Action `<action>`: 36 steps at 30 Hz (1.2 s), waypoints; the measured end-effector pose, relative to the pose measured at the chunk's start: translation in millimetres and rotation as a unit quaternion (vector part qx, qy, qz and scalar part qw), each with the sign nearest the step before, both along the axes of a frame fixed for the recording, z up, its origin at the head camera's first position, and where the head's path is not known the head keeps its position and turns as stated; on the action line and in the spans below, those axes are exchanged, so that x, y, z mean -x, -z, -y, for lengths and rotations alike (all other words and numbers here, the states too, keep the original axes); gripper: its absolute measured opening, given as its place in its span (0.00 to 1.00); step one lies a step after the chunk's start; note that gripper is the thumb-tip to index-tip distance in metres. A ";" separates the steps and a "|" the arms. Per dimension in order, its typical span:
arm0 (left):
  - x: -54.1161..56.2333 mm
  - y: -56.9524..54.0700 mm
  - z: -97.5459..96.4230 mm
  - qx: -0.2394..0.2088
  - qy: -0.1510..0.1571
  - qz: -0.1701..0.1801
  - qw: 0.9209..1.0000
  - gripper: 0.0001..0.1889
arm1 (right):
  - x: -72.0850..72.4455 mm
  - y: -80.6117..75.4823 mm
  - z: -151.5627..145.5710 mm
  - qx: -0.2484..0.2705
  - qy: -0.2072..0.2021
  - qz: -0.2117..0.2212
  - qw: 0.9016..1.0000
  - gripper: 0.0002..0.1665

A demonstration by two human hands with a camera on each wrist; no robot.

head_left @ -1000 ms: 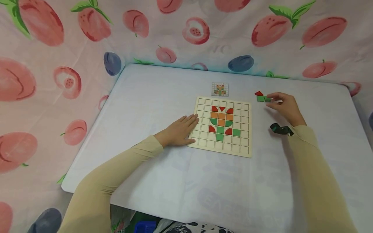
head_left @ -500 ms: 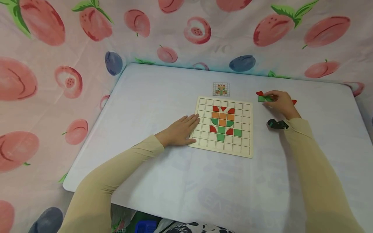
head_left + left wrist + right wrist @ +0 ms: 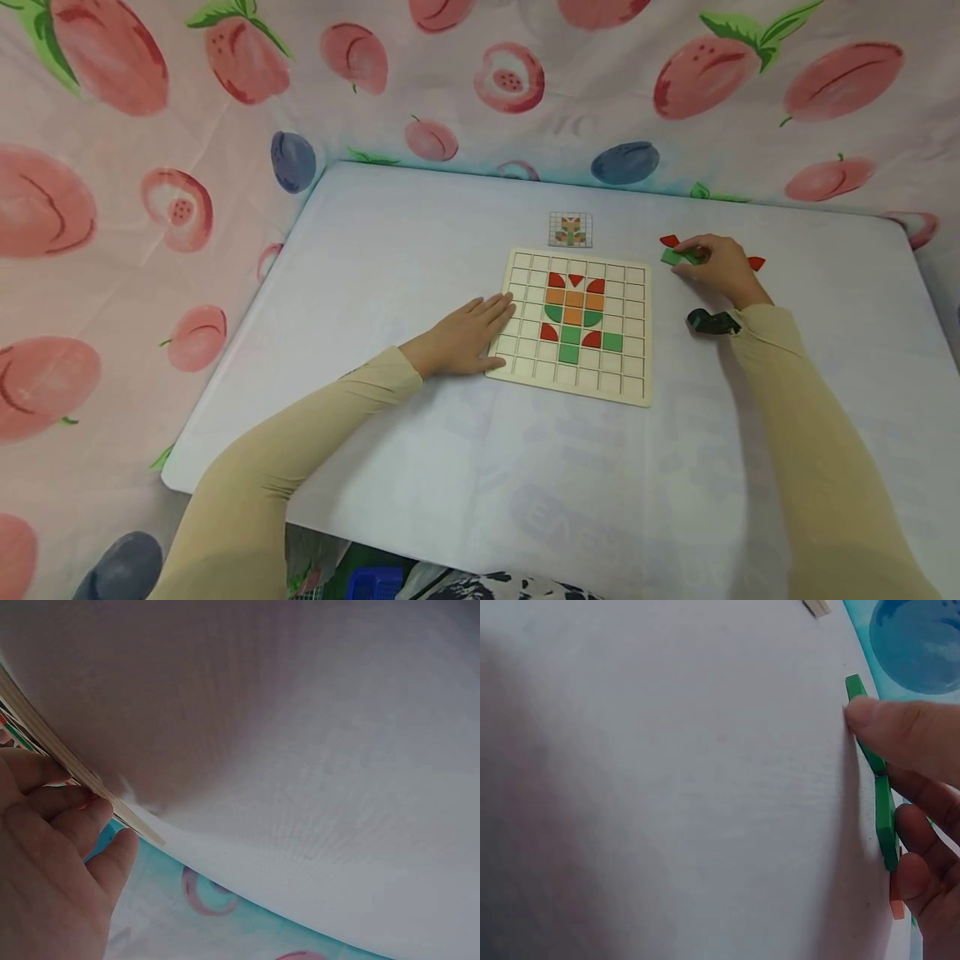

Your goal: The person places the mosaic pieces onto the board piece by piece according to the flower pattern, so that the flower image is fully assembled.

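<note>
My left hand (image 3: 462,336) lies with fingers extended on the left edge of a pale wooden grid board (image 3: 626,379). In the left wrist view its fingertips touch the board's rim (image 3: 82,772). Red, orange and green tiles form a flower-like pattern on the grid, with one green square (image 3: 612,342) on the right. Beyond the board's right side, my right hand (image 3: 726,268) pinches a green tile (image 3: 670,257) between thumb and fingers, low over the table. A second green tile (image 3: 885,821) adjoins it, partly hidden by the hand in the head view.
A small pattern card (image 3: 570,230) lies behind the board. One red tile (image 3: 668,241) is just beyond the green ones, another red tile (image 3: 756,263) right of the hand. A black device (image 3: 712,322) sits at the right wrist. A fruit-print curtain (image 3: 450,92) borders the white table (image 3: 420,467).
My right hand has shifted slightly left over the green tiles, uncovering a red tile on its right. The left green tile has turned a little. The left hand stays on the board.
</note>
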State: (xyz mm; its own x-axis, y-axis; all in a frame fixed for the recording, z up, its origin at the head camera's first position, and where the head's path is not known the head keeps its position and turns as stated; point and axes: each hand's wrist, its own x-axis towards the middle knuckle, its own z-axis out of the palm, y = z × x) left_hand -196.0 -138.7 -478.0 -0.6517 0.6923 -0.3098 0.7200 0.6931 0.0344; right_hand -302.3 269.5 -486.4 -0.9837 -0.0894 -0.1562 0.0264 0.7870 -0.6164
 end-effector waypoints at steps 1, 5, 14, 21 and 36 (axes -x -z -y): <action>-0.1 -0.4 0.0 0.000 0.000 0.000 1.000 0.45 | 0.0 0.3 0.3 -0.001 0.000 0.000 1.000 0.23; -0.6 -2.2 -0.3 -0.001 0.001 0.002 1.000 0.45 | 0.1 0.8 0.6 -0.001 -0.001 -0.005 1.000 0.22; -1.8 -4.0 -1.9 0.003 -0.005 0.005 1.000 0.45 | -1.8 -0.8 0.2 -0.013 -0.019 -0.003 1.000 0.21; -1.8 -3.8 -1.9 0.005 -0.005 0.001 1.000 0.45 | -4.8 -1.0 -1.1 -0.031 -0.053 -0.002 0.998 0.21; -2.2 -4.1 -1.2 -0.006 -0.006 0.002 1.000 0.44 | -5.2 -3.3 -4.2 -0.035 -0.081 -0.002 0.996 0.21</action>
